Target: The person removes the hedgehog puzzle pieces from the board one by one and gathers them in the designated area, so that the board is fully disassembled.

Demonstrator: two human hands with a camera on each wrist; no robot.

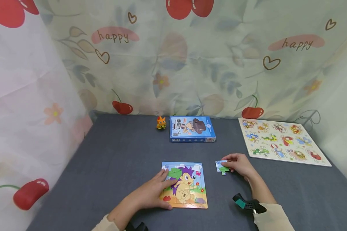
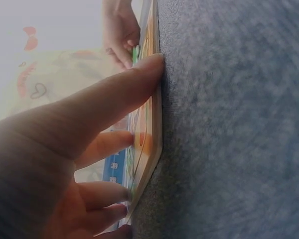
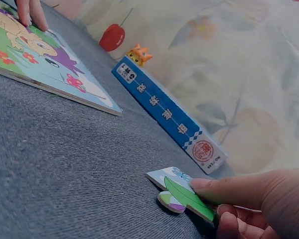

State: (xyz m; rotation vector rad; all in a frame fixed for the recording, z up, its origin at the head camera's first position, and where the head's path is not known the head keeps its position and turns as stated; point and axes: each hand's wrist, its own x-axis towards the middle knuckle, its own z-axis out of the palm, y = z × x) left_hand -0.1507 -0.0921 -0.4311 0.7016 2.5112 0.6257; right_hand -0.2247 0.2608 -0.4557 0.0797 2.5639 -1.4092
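Observation:
A square hedgehog jigsaw puzzle (image 1: 189, 189) in a wooden tray lies flat on the grey table. My left hand (image 1: 153, 192) rests on its left side with fingers spread; in the left wrist view the thumb (image 2: 117, 92) touches the tray's near edge. To the right of the puzzle, my right hand (image 1: 240, 165) pinches a puzzle piece (image 1: 221, 167) by its right side. In the right wrist view that piece (image 3: 177, 186) shows blue sky, a green leaf and a rounded tab, and it is low over the cloth or touching it; I cannot tell which.
A blue card-game box (image 1: 193, 128) lies behind the puzzle, with a small orange toy figure (image 1: 161, 123) at its left. At the far right lies a white insect puzzle board (image 1: 283, 141). A printed curtain (image 1: 150, 64) hangs along the table's back edge.

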